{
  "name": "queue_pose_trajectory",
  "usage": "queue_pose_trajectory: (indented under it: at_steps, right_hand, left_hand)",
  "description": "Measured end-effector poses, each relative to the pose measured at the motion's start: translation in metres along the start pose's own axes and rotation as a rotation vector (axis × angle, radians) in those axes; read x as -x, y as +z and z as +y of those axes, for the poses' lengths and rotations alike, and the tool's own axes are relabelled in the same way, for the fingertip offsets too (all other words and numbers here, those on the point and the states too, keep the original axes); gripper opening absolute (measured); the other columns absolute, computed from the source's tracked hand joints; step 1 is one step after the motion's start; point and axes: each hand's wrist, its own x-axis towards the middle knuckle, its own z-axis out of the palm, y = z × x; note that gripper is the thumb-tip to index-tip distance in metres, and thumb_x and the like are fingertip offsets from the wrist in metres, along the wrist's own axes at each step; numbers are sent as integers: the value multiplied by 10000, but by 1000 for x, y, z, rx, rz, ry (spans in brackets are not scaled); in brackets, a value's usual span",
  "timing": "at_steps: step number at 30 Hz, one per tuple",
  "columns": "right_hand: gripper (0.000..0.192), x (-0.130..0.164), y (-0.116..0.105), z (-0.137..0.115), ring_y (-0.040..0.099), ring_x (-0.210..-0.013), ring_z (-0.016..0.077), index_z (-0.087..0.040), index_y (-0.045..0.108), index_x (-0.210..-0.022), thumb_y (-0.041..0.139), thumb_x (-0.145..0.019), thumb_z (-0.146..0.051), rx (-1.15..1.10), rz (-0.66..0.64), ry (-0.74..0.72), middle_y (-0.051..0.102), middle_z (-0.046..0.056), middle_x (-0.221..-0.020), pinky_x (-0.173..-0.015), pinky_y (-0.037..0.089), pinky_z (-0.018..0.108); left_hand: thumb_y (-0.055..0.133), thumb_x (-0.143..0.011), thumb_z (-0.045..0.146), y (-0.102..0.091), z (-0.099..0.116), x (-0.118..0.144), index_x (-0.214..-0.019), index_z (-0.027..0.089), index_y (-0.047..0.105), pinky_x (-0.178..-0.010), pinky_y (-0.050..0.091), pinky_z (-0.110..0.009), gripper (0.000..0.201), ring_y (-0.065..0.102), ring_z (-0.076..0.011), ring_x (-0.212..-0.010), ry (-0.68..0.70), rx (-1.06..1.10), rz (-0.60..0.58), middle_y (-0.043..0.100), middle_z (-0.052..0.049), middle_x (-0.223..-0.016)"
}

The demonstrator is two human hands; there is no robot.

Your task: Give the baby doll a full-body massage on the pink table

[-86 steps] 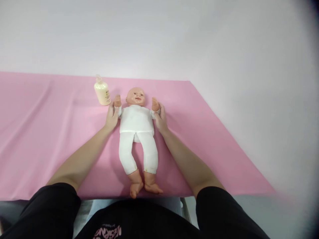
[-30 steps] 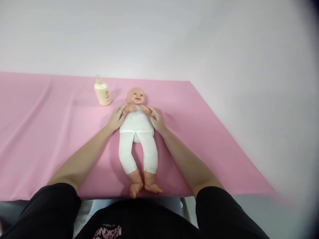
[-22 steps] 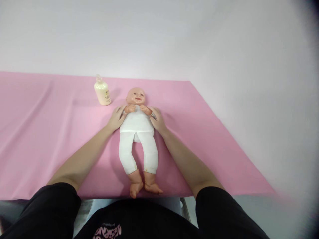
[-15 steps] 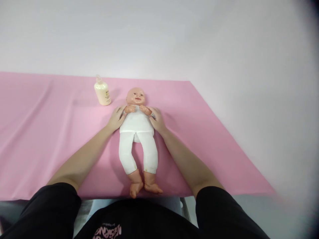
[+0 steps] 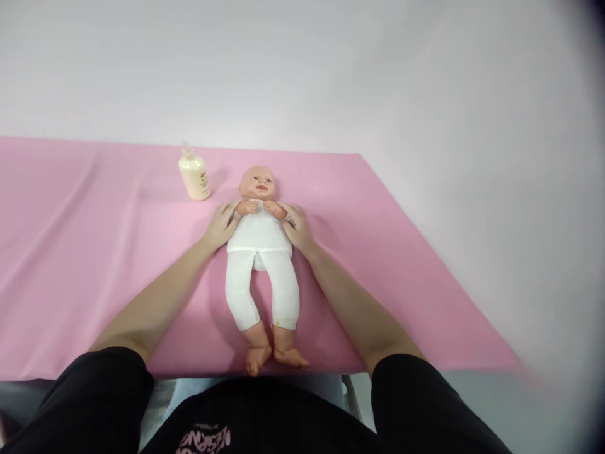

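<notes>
A baby doll (image 5: 259,230) with a white cloth body lies on its back, its head away from me and its bare feet near the table's front edge. Both its small hands rest on its chest. My left hand (image 5: 222,224) lies along the doll's side at the left, fingers wrapped about its upper arm. On the other side my right hand (image 5: 299,228) grips the doll's other arm the same way. Some of my fingertips are hidden behind the doll's arms.
A pump bottle (image 5: 195,178) of pale yellow lotion stands upright left of the doll's head. Pink cloth (image 5: 118,239) with a few creases covers the table. Behind and to the right is a plain white wall (image 5: 302,69).
</notes>
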Motion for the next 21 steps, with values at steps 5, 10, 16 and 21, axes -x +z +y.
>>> queue_pose_trajectory:
  at_steps: [5,10,16,21]
  right_hand:
    - [585,0,1,-1,543,-1291,275,-267,600,-1365,481,-805,-143,1,21,-3,637,72,-1376,-1187,391,507]
    - [610,0,1,0,544,-1289,267,-274,598,-1371,474,-793,-127,1,20,-11,638,65,-1373,-1189,392,510]
    - [579,0,1,2,547,-1285,272,-271,599,-1367,475,-816,-144,13,14,-19,638,76,-1360,-1180,405,513]
    - [510,2,2,2,530,-1329,263,-261,548,-1396,487,-890,-232,-48,85,-5,612,91,-1403,-1202,394,503]
  left_hand:
    - [351,-1039,528,-1,1,0,-1444,180,511,-1182,381,-531,558,532,-299,-1301,-8,5,-5,589,-167,-1388]
    - [349,-1032,567,-2,3,0,-1434,187,526,-1188,381,-525,581,536,-299,-1307,-18,14,-3,594,-165,-1383]
    - [322,-1034,582,-2,4,0,-1440,174,518,-1186,378,-551,609,538,-309,-1302,-21,3,-13,592,-176,-1394]
    - [357,-1017,630,-5,9,0,-1413,169,510,-1181,388,-539,627,539,-312,-1315,-29,57,55,598,-181,-1389]
